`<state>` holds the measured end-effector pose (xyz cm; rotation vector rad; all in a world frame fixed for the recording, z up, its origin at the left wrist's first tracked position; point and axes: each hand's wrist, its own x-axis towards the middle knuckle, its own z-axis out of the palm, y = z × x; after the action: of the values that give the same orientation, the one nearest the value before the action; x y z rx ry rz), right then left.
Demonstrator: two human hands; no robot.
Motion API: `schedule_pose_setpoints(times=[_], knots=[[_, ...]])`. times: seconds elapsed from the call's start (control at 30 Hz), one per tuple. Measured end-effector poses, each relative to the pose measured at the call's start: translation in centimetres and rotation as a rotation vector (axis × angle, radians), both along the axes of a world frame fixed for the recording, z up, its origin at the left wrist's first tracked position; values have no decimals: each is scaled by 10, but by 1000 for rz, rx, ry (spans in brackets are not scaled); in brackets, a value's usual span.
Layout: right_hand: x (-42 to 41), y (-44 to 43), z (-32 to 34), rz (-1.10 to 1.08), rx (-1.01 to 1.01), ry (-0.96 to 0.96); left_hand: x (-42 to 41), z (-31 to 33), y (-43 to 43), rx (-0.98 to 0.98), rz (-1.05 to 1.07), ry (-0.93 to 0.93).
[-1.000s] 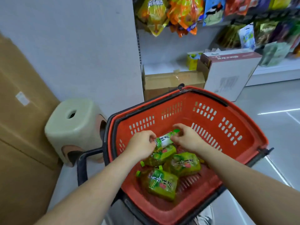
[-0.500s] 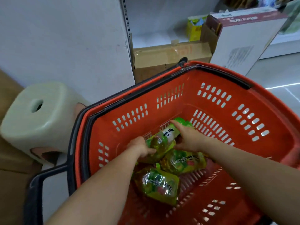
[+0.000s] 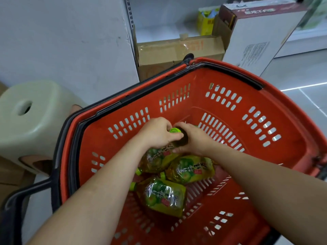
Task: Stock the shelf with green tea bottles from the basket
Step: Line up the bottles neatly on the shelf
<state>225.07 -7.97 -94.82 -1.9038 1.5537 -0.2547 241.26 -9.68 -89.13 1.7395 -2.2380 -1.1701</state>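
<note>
Reaching down into the red basket point(image 3: 230, 96), I had both hands on one green tea bottle point(image 3: 182, 140), which stood nearly upright toward the far wall. My left hand point(image 3: 156, 134) was curled over the neck just under the green cap point(image 3: 174, 130), and my right hand point(image 3: 195, 140) was wrapped round the shoulder from the other side. Whether my left fingers also brushed the lower bottle point(image 3: 157, 160) lying beneath them, I could not tell. The middle bottle point(image 3: 191, 169) and the nearest bottle point(image 3: 164, 197) lay on their sides on the basket floor, close together.

The held bottle looked full, so I judged it weighty for its size. The plastic body would probably give a little under a hard squeeze, and the glossy wrap looked slick. The neck and shoulder seemed the best hold, since the plastic is stiffer there and the cap's rim should stop a slide. One hand would likely do, and a drop might dent it rather than break it. The white shelf point(image 3: 164, 31) lay beyond the basket, behind a cardboard carton point(image 3: 177, 50).
</note>
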Motion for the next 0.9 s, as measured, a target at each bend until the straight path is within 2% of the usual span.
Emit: schedule_pose_setpoints(times=[0.07,0.1,0.13,0.2,0.27,0.33,0.4,0.47,0.57,0.63,0.73,0.9], knots=[[-4,-2,0,-124,-20,-87,2,-1,1,161,105,283],[-7,-3,2,-203,-31,-132,3,-5,0,236,160,385],[-10,-6,3,-278,-36,-177,4,-11,-1,270,183,409],[-16,-10,10,-396,-23,-275,3,-32,3,244,144,252],[-22,-14,21,-469,30,-349,-2,-57,15,171,1,-4],[-35,-19,37,-411,114,-329,-10,-73,28,132,-158,-184],[-51,-23,59,-301,158,-254,-23,-80,33,69,-285,-282],[-64,-25,74,-277,93,-166,-41,-87,33,25,-357,-331],[-81,-18,73,-306,-66,-25,-74,-107,41,76,-433,-418],[-90,-13,65,-371,-114,4,-88,-128,51,90,-447,-500],[-98,-14,55,-428,-115,29,-96,-148,62,-23,-399,-579],[-100,-19,47,-450,-88,13,-86,-139,59,-64,-305,-429]])
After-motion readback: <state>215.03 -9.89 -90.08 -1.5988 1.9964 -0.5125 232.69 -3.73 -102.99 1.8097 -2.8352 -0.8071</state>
